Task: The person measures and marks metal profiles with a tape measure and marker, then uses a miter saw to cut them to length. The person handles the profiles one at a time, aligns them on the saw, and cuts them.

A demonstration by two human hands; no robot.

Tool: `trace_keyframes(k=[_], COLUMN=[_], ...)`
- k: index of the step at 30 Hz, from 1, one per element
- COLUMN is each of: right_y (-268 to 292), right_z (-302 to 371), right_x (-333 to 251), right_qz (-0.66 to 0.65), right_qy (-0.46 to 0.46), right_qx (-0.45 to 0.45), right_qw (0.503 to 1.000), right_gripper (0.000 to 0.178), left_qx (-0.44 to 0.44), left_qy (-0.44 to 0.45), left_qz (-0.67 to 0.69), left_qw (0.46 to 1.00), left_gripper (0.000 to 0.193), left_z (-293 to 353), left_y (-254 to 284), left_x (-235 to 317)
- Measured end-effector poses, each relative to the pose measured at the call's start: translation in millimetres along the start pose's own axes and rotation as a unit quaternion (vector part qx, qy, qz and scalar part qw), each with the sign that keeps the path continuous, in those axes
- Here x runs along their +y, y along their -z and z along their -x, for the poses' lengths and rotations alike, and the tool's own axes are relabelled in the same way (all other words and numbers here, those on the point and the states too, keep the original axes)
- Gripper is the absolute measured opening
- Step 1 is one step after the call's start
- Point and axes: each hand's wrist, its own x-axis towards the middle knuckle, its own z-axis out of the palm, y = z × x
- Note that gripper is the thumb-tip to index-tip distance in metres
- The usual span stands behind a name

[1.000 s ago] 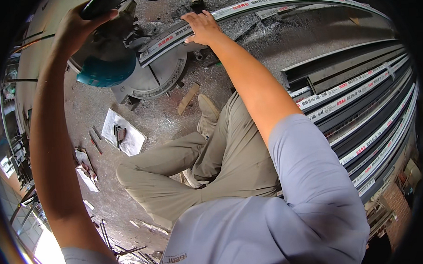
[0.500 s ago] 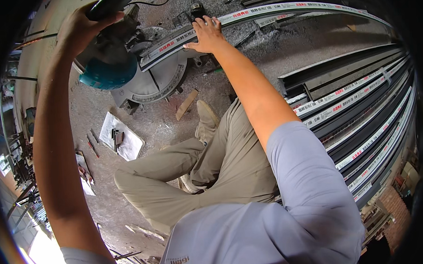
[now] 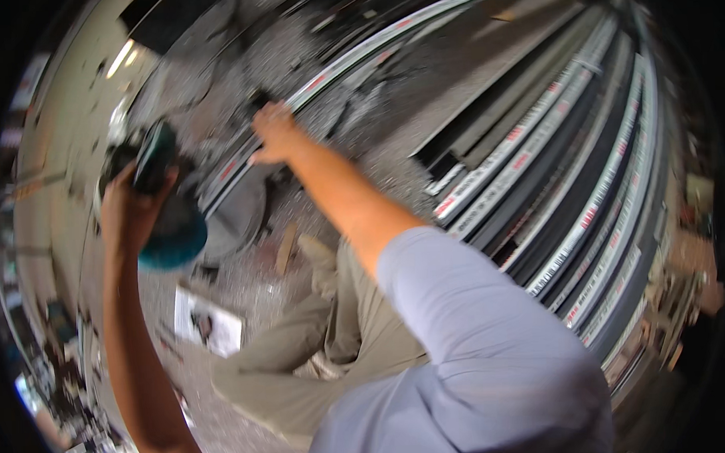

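Note:
My left hand [image 3: 137,209] is wrapped round the dark handle [image 3: 156,156] of a mitre saw with a teal blade guard [image 3: 174,247]. Under the guard, the saw's round grey base [image 3: 246,208] carries one end of a long white-and-black profile bar [image 3: 325,78] with printed film. My right hand [image 3: 278,133] grips this bar just right of the saw, thumb on the near side and fingers over the far side. Motion blur smears the picture, and where the blade meets the bar is hidden.
A stack of long film-covered profiles [image 3: 553,188] lies to my right. Near my folded legs are a white sheet [image 3: 208,320] with small dark pieces on it and a wooden strip [image 3: 286,247]. Debris covers the floor around the saw.
The whole view has turned, so the saw and bar appear lower and more steeply slanted. My left hand stays on the handle and my right hand on the bar.

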Motion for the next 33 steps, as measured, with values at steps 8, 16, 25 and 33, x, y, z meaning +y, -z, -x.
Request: trace_keyframes(k=[8, 16, 25, 33], right_y=[-1.3, 11.8, 4.5, 1.9], right_z=[1.9, 3.1, 0.4, -1.2], right_x=[2.6, -2.4, 0.0, 1.5], right_qz=[-0.029, -0.027, -0.028, -0.010], right_qy=[-0.011, -0.013, -0.011, -0.016], right_qx=[-0.033, -0.070, -0.058, -0.069], right_qw=[0.999, 0.997, 0.998, 0.997], right_gripper=[0.111, 0.110, 0.109, 0.110], left_qx=[0.065, 0.118, 0.149, 0.161], left_qy=[0.032, -0.002, -0.042, -0.057], left_qz=[-0.067, -0.099, -0.086, -0.079], left_qw=[0.995, 0.988, 0.984, 0.982], left_gripper=[0.052, 0.046, 0.033, 0.031], left_z=[39.2, 63.2, 82.2, 87.5], left_y=[-29.3, -66.8, -92.9, -103.9], left_x=[34.5, 27.5, 37.6, 41.8])
